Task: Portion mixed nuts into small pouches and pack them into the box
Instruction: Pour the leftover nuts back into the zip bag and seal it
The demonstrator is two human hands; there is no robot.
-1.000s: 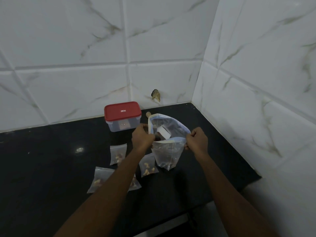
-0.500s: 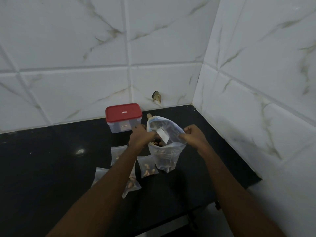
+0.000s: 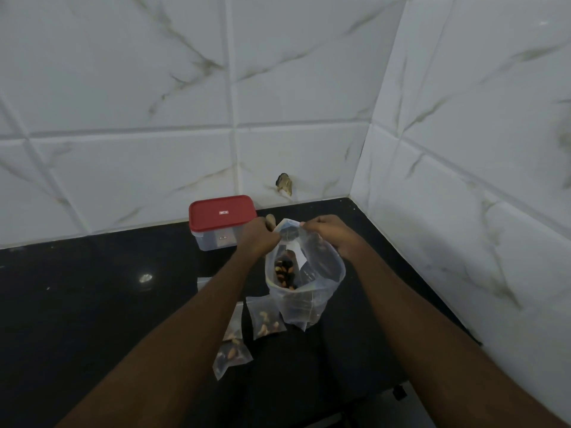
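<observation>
A large clear zip bag (image 3: pixel 309 285) stands on the black counter (image 3: pixel 92 304) with mixed nuts (image 3: pixel 284 270) and a white slip inside. My left hand (image 3: pixel 258 239) pinches the far left part of its rim. My right hand (image 3: pixel 332 236) pinches the far rim beside it. The bag's mouth gapes toward me. Small filled pouches lie in front: one (image 3: pixel 266 318) beside the bag, others (image 3: pixel 231 350) partly under my left forearm. A clear box with a red lid (image 3: pixel 221 213) sits shut behind my left hand.
White marble-tiled walls meet in a corner at the back right. A small brownish object (image 3: pixel 285 183) clings to the back wall. A rounded tan object (image 3: pixel 270 220) peeks out behind my left hand. The counter's front edge runs at the lower right.
Both hands slid along the bag's rim toward its far side and came close together. The mouth, earlier stretched wide left to right, now narrows at the back. The view shifted slightly.
</observation>
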